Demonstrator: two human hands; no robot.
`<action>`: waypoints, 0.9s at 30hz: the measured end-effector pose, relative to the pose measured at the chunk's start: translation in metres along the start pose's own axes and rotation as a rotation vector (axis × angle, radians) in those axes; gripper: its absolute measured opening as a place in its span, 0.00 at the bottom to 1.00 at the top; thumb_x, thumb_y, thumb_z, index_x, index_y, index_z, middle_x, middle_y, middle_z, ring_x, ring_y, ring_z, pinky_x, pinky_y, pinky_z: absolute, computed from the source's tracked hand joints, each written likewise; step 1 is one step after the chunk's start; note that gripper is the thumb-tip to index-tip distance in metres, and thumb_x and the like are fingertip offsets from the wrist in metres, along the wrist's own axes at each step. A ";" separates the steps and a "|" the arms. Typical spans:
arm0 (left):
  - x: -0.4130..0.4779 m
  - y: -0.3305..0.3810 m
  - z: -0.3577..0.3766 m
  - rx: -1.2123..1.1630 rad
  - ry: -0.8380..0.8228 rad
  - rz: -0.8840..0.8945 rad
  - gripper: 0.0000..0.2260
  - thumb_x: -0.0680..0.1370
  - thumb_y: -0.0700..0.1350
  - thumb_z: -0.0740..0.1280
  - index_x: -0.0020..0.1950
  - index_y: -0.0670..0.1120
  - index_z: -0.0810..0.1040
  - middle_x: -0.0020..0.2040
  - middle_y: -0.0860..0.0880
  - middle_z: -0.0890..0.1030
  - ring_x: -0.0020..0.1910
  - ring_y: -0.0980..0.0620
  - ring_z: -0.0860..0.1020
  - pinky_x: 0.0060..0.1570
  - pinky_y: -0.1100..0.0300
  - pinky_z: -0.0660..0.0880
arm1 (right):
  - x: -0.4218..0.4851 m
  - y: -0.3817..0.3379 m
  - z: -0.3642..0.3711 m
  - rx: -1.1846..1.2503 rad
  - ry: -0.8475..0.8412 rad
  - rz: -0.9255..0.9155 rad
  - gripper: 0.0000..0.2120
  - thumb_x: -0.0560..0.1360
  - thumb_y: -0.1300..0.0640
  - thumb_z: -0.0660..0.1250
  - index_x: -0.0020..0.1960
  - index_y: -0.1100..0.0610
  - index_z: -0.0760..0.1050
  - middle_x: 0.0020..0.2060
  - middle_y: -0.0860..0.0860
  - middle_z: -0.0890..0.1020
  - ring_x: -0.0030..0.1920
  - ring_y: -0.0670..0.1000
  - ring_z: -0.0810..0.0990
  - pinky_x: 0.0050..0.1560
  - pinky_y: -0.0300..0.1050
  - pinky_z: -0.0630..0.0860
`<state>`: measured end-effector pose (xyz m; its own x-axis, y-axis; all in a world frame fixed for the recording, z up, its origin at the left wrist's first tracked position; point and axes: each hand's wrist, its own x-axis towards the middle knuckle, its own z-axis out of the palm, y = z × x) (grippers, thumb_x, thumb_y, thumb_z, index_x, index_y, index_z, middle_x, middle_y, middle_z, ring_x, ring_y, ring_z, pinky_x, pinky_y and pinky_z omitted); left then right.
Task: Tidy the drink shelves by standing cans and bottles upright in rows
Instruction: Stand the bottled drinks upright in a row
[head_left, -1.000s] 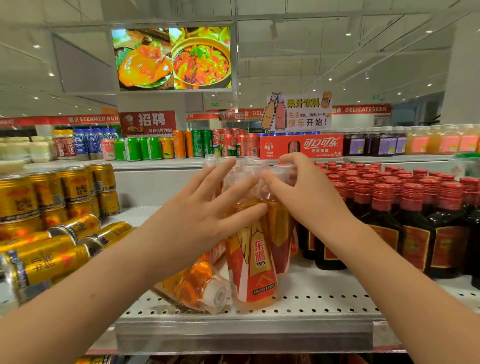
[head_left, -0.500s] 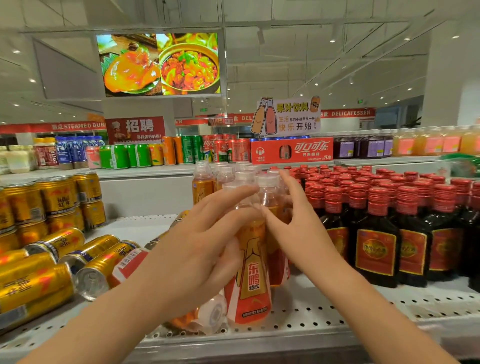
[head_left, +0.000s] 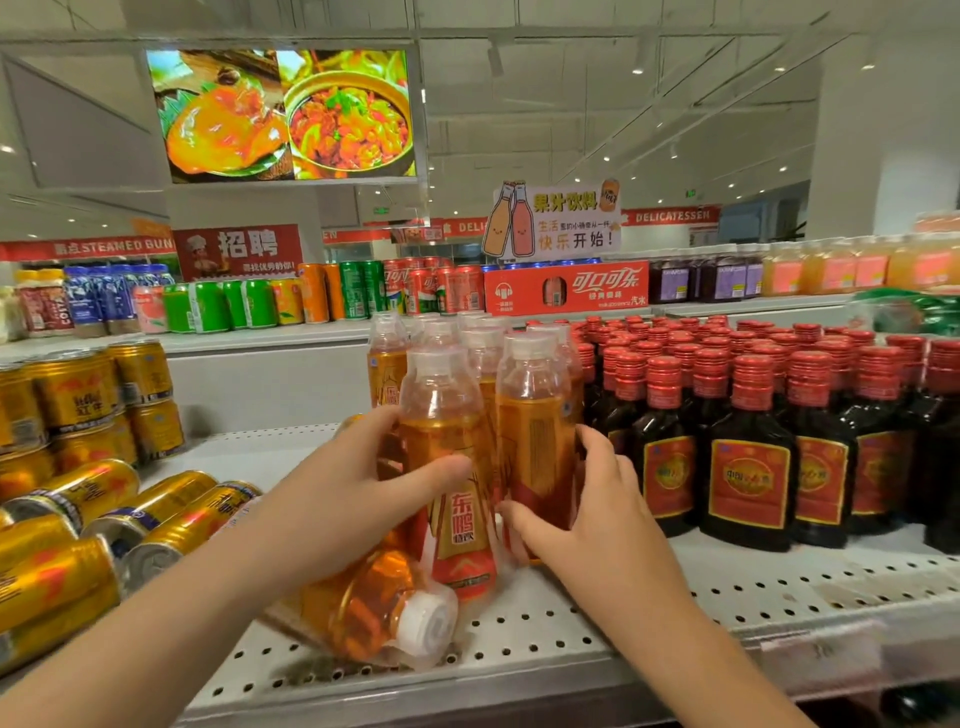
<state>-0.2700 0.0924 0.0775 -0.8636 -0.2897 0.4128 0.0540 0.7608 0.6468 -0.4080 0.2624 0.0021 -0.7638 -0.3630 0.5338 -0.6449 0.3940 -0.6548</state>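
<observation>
Nearest, below and to the left of the front bottle (head_left: 457, 519), a fallen bottle (head_left: 363, 608) of orange drink lies on its side on the perforated shelf (head_left: 571, 649). Its white cap faces the camera and its base is hidden under the left wrist.

The front bottle stands upright near the shelf's edge. The left hand (head_left: 343, 499) is wrapped round its middle, thumb across the label; the fingers go behind it, out of sight. Just right of the front bottle stands a second bottle (head_left: 535, 441), touching or nearly so. The right hand (head_left: 592, 514) clasps it low, thumb in front and fingers on its far side; its label is too blurred to read.

Left of the front bottle, gold cans (head_left: 156, 514) lie toppled, the nearest cut off by the frame. Right of it, dark red-capped bottles (head_left: 748, 457) stand in rows, running off the edge. Behind it more orange bottles (head_left: 483, 348) stand, mostly hidden. Farther back, a rear shelf holds green and red cans (head_left: 249, 306) and a red carton (head_left: 566, 288).
</observation>
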 end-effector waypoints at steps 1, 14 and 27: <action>0.003 -0.002 -0.002 -0.006 -0.005 -0.021 0.23 0.64 0.78 0.67 0.56 0.76 0.72 0.52 0.73 0.80 0.49 0.70 0.81 0.39 0.70 0.79 | 0.000 0.002 0.001 0.013 -0.009 0.001 0.42 0.68 0.30 0.70 0.74 0.40 0.54 0.60 0.41 0.70 0.55 0.40 0.75 0.49 0.35 0.76; 0.024 -0.013 -0.007 0.137 -0.081 -0.096 0.33 0.63 0.78 0.64 0.64 0.65 0.69 0.49 0.58 0.84 0.38 0.58 0.85 0.44 0.51 0.84 | -0.013 0.018 -0.032 0.219 -0.275 -0.057 0.37 0.73 0.34 0.65 0.76 0.31 0.50 0.62 0.22 0.69 0.64 0.26 0.67 0.66 0.38 0.69; 0.034 -0.009 -0.003 0.074 -0.086 -0.118 0.34 0.62 0.75 0.68 0.63 0.62 0.71 0.53 0.60 0.81 0.39 0.58 0.86 0.34 0.65 0.80 | -0.022 0.020 -0.011 0.028 -0.009 -0.050 0.44 0.71 0.38 0.73 0.77 0.34 0.48 0.62 0.30 0.68 0.61 0.37 0.73 0.60 0.38 0.74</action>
<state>-0.2985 0.0744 0.0878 -0.9016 -0.3313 0.2783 -0.0847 0.7659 0.6373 -0.4050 0.2874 -0.0171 -0.7304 -0.3888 0.5615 -0.6810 0.3512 -0.6426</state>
